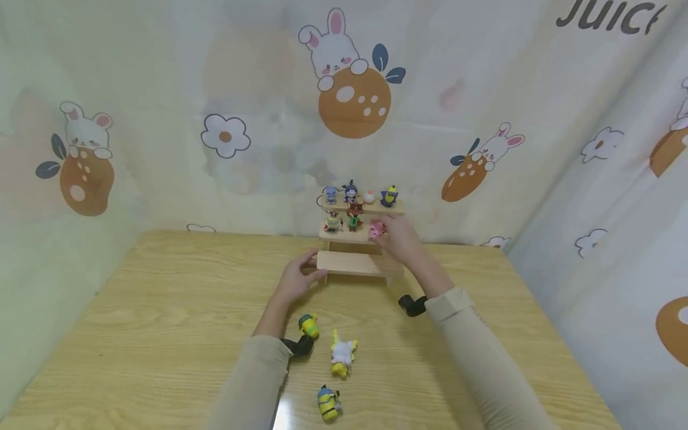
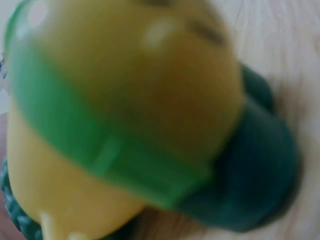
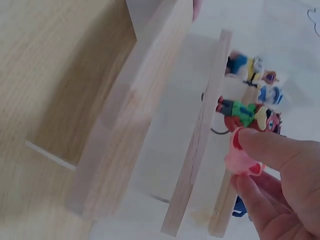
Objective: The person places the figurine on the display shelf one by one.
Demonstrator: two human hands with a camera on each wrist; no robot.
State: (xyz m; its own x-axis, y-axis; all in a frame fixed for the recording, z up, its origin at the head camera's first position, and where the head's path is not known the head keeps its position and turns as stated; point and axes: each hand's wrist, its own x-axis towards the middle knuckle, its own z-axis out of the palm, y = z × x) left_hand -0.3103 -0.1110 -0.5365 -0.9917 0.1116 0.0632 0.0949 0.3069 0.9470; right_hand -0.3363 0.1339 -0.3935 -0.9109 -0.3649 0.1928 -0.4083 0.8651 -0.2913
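A small pink figurine [image 1: 377, 230] is pinched between the thumb and fingers of my right hand [image 1: 402, 239], at the right end of the middle shelf. In the right wrist view this pink figurine [image 3: 242, 159] overlaps a red-brown figurine in a green top [image 3: 245, 114]. My left hand [image 1: 297, 279] grips the left end of the stepped wooden stand's lowest shelf [image 1: 352, 263], thumb in front and fingers behind. That shelf holds no figurine. Two figurines stand on the middle shelf: the red-brown one and a yellow one [image 1: 332, 223]. A yellow minion figurine [image 2: 125, 115] fills the left wrist view.
Several small figurines stand along the top shelf [image 1: 361, 207]. On the table [image 1: 188, 310], toward me, lie a green-banded minion [image 1: 309, 326], a white-and-yellow figurine [image 1: 342, 353] and a blue-capped minion [image 1: 328, 404]. A printed curtain [image 1: 258, 77] rises behind the stand.
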